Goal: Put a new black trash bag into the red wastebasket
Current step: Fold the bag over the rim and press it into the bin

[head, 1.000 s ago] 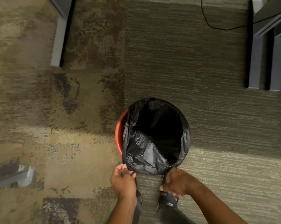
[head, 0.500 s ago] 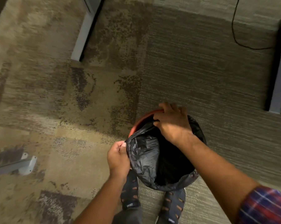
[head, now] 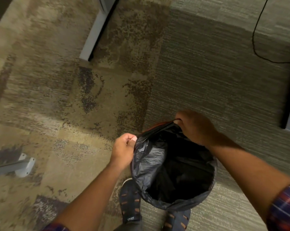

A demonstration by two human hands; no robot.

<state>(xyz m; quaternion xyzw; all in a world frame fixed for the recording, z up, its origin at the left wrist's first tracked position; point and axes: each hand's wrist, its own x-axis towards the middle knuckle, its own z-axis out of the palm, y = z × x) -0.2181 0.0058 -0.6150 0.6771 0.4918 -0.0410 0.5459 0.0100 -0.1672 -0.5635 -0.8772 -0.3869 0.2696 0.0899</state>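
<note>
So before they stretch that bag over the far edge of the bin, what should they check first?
1. Left hand pinching the black trash bag edge: ok.
2. Right hand gripping the far edge: ok.
3. Bag mouth open: ok.
4. Near side folded over the rim: ok.
5. Far rim of the red wastebasket covered: not ok, a red sliver shows.
6. Bag reaching the bottom: cannot tell.

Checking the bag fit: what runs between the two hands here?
In the head view, a taut stretch of the black trash bag hem spans from left hand to right hand.
</note>
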